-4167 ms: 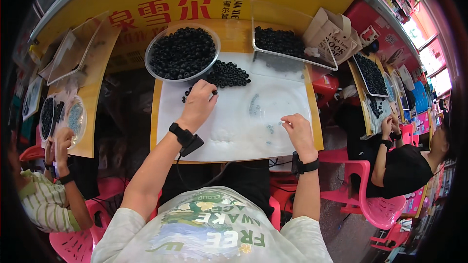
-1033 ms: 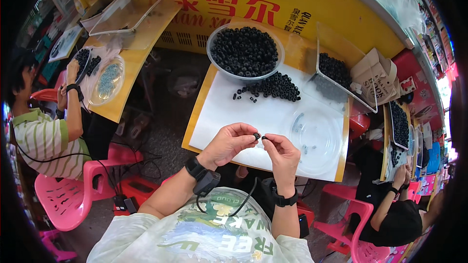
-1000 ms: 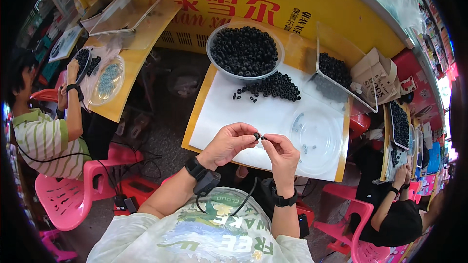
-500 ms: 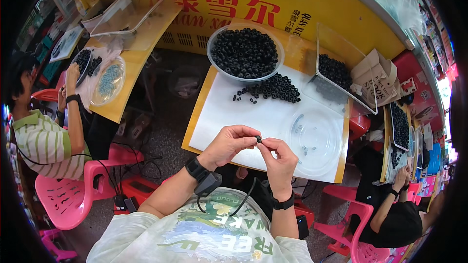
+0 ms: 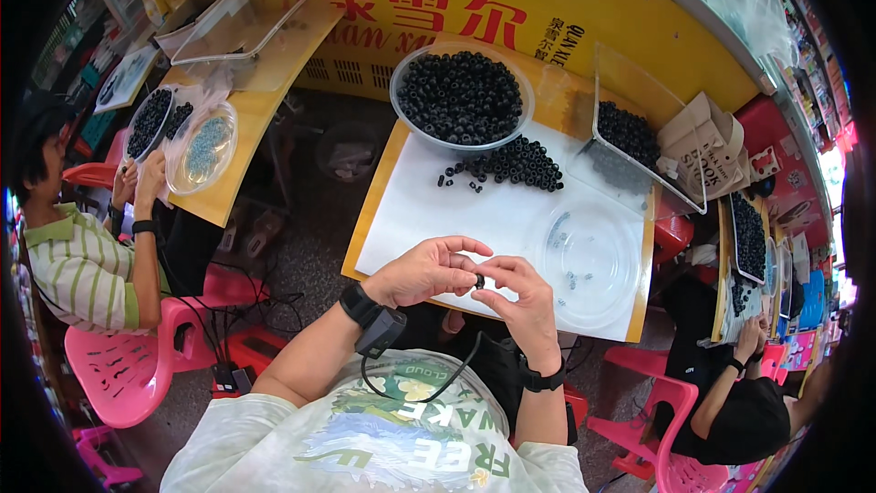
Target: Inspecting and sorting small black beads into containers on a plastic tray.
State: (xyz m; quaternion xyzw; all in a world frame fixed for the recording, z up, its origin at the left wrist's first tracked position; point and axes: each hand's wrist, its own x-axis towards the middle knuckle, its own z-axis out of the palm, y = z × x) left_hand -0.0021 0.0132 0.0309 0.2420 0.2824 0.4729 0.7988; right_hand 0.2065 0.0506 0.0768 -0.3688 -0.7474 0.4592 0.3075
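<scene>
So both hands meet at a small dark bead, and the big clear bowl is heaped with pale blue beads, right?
No: the head view shows the big clear bowl heaped with black beads, not pale blue. The left hand and right hand do meet at a small dark bead.

Glossy black beads [image 5: 529,165], clear plastic bowl [image 5: 445,143], smooth white sheet [image 5: 411,219].

You have one left hand [image 5: 422,274] and one right hand [image 5: 522,297] at one black bead [image 5: 479,282]. Your tabletop [image 5: 557,119] carries one round bowl [image 5: 422,132], one bead heap [image 5: 525,166], one clear dish [image 5: 598,265] and one rectangular box [image 5: 650,173]; you have two co-workers [image 5: 91,265] in view.
</scene>
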